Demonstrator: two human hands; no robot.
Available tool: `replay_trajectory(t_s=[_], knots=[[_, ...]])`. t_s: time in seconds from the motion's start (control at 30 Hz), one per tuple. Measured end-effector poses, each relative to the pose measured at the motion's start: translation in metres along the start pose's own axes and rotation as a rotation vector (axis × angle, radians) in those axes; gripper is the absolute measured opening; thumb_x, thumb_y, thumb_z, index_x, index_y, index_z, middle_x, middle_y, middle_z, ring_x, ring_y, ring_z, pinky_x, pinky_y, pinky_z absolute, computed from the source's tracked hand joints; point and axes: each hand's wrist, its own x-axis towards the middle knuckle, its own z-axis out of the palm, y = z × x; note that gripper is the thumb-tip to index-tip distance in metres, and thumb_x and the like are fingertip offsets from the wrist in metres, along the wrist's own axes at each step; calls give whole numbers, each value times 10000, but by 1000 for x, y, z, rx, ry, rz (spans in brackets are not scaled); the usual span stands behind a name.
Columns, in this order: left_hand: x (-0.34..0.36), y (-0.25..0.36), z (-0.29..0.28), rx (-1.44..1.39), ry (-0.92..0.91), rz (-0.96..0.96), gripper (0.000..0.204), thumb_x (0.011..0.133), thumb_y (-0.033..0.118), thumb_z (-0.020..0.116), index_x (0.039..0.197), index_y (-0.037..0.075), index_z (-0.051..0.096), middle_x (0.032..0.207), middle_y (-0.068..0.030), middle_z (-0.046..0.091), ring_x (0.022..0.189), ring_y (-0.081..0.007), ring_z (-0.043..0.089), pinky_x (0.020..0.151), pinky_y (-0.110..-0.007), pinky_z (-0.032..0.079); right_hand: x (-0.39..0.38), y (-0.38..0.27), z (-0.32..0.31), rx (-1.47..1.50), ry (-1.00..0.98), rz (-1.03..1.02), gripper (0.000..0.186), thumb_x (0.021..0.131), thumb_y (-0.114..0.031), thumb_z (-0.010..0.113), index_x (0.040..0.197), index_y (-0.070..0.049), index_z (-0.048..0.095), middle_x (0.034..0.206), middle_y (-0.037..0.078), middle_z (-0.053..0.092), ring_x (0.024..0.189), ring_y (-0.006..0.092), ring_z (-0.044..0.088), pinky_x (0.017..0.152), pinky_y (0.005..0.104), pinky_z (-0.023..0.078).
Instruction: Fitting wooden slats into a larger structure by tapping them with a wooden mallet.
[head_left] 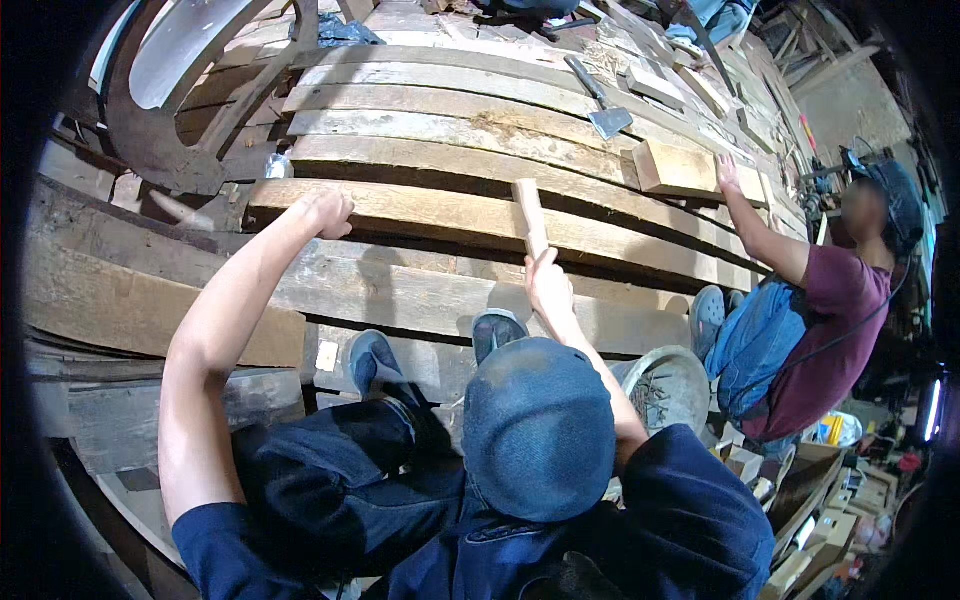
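My left hand (325, 213) is closed at the left part of a long, light brown timber beam (430, 208); whatever its fingers hold, if anything, is hidden. My right hand (549, 285) grips the lower end of a short, pale wooden stick (530, 215), thicker toward its far end, like a wooden mallet. The stick points away from me and overlaps the beam in view; whether it touches the beam, I cannot tell. A hatchet (606, 115) with a wide blade and dark handle lies on the planks farther off.
A co-worker (830, 290) crouches at the right, one hand on a thick wooden block (680, 170). Weathered planks (400, 95) with gaps lie ahead. A curved wooden frame (160, 140) stands at the far left. Near my right arm is a bucket (670, 385).
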Motion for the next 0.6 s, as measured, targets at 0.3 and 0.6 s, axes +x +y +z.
replay_trajectory(t_s=[0.3, 0.6], knots=[[11, 5, -5, -39, 17, 28, 286, 742, 279, 562, 838, 20, 636, 853, -202, 650, 817, -353, 632, 732, -434, 505, -16, -13, -10, 188, -43, 74, 355, 887, -341, 499, 962, -6, 413, 695, 271, 608, 647, 437, 619, 587, 532, 492], [4, -4, 4, -52, -47, -41, 280, 762, 291, 557, 848, 36, 636, 915, -183, 650, 896, -333, 620, 797, -424, 489, -26, 36, -22, 108, 127, 83, 389, 882, -386, 510, 924, -8, 428, 724, 251, 617, 655, 441, 609, 586, 521, 487]])
